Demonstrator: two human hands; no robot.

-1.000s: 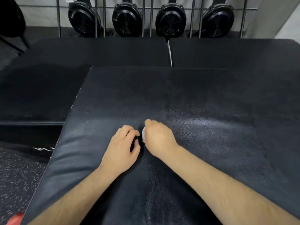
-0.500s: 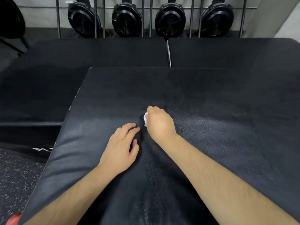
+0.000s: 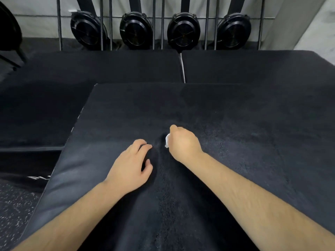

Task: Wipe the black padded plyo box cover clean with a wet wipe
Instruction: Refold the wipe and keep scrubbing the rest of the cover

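- While the right hand [image 3: 183,142] is gripping a bunched white wet wipe [image 3: 167,140] in a closed fist, it is pressing the wipe onto the top of the black padded plyo box cover [image 3: 244,145], near the middle of the top face. Only a small part of the wipe is showing, at the thumb side.
- The left hand [image 3: 132,165] is resting just beside the right without touching it. Its fingers are loosely bent, its fingertips and thumb tip are touching the cover, and it is holding nothing.
- The cover is dimpling into a shallow crease between the two hands.
- A grey sheen is showing on the cover's left part and to the right of the right hand.
- White lettering [image 3: 39,178] is showing on the box's left side, too cut off to read.
- Two lower black mats [image 3: 108,66] are lying side by side behind the box.
- Four round black flywheel housings [image 3: 135,31] are standing in a row behind metal bars [image 3: 153,24].
- Speckled floor [image 3: 14,205] is showing at lower left.
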